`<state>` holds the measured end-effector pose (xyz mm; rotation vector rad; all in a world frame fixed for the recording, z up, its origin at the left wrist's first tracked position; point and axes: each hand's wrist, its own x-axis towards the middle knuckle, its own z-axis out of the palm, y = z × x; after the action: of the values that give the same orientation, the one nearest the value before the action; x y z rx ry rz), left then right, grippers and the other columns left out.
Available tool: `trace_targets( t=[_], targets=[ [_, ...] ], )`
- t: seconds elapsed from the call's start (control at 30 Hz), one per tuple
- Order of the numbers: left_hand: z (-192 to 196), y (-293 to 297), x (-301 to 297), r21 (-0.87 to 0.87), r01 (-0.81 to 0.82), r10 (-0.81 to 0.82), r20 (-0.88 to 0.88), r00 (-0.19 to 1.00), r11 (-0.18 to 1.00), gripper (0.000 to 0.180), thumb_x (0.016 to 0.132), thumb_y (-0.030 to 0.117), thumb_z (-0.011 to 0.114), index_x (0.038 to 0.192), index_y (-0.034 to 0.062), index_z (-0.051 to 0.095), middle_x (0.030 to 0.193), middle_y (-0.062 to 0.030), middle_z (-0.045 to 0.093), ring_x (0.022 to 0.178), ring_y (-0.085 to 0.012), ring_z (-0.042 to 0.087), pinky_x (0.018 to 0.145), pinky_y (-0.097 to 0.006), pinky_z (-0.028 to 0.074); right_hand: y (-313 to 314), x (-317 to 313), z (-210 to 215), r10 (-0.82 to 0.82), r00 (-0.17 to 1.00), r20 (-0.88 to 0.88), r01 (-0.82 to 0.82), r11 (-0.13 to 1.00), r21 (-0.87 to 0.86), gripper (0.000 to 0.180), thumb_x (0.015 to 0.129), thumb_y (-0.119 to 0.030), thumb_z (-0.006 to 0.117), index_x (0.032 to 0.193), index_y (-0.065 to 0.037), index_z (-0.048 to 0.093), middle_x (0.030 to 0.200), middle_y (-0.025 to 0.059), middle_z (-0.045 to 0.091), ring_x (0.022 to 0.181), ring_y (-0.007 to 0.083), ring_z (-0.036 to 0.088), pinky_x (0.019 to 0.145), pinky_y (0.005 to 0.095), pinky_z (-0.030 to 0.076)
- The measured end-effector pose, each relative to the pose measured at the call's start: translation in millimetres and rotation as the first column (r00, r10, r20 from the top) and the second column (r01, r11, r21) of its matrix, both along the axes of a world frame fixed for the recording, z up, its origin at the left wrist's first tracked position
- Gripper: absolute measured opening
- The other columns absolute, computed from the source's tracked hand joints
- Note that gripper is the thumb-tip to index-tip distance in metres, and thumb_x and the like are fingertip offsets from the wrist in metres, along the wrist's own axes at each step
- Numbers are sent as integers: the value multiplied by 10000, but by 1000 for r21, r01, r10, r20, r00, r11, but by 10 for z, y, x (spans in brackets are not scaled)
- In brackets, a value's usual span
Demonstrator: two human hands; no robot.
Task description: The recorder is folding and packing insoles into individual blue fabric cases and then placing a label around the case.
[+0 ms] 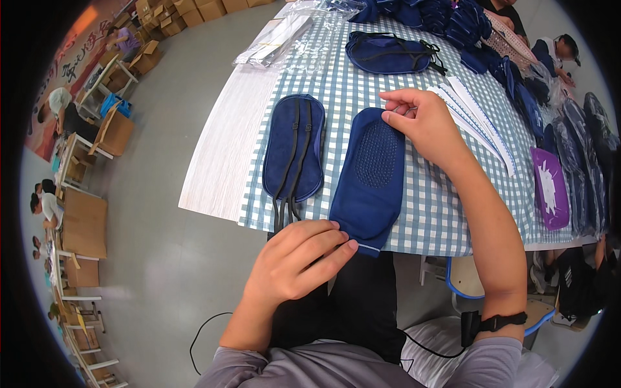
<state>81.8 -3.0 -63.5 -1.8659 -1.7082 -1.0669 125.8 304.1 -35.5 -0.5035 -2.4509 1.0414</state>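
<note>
A dark blue sock (349,194) with a patch of raised grip dots lies flat near the table's front edge, its toe pointing away. My left hand (294,258) is closed at the near end, fingertips and thumb on the sock's pale-edged cuff. At the toe, my right hand (420,123) is curled with thumb and fingers close together; the thumb overlaps the sock's edge, and what lies between the fingers is too small to make out. Left of the sock rests a blue eye mask (277,152) with black straps trailing toward my left hand.
Another eye mask (381,55) lies farther back, before a heap of blue items (427,19). White paper strips (479,123) fan out at right, near a purple tray (550,194) and bagged blue goods (579,161). Clear plastic packaging (275,42) sits far left. Other people work nearby.
</note>
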Motion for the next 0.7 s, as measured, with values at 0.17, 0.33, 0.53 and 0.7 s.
trace_targets(
  t=[0.17,0.33,0.53,0.7],
  targets=[
    [-25,-7,13,-35,10,-7,67,998,999,279,792,58,802,1069,20,794,1046,-109,748,993,-273,768,855,-385,667,-46,11,84,-3,999,46,1,999,50,334,942,-80,817,1274,-42,810,1029,82,805,856,159,709,827,313,599],
    [97,-4,-9,-82,59,-48,132,990,995,264,756,-3,871,1007,-20,792,1017,-141,757,950,-297,779,818,-379,668,-53,9,97,14,999,47,-14,1000,-7,312,953,-71,806,1264,-54,820,1025,87,813,872,164,725,836,313,599],
    [77,15,-18,-42,96,-91,112,989,994,235,825,20,810,1049,-28,755,1025,-134,731,907,-274,776,796,-364,675,-58,-42,-12,41,981,-190,-56,996,-73,316,971,-55,790,1283,-87,823,1040,90,824,932,172,764,864,309,606],
    [15,44,1,7,102,-102,116,988,995,228,825,18,806,1041,-34,757,1014,-140,733,908,-276,777,793,-365,677,-30,-64,-33,37,993,-108,-45,996,-79,313,977,-35,797,1289,-49,812,1122,105,820,962,143,758,880,282,602]
  ],
)
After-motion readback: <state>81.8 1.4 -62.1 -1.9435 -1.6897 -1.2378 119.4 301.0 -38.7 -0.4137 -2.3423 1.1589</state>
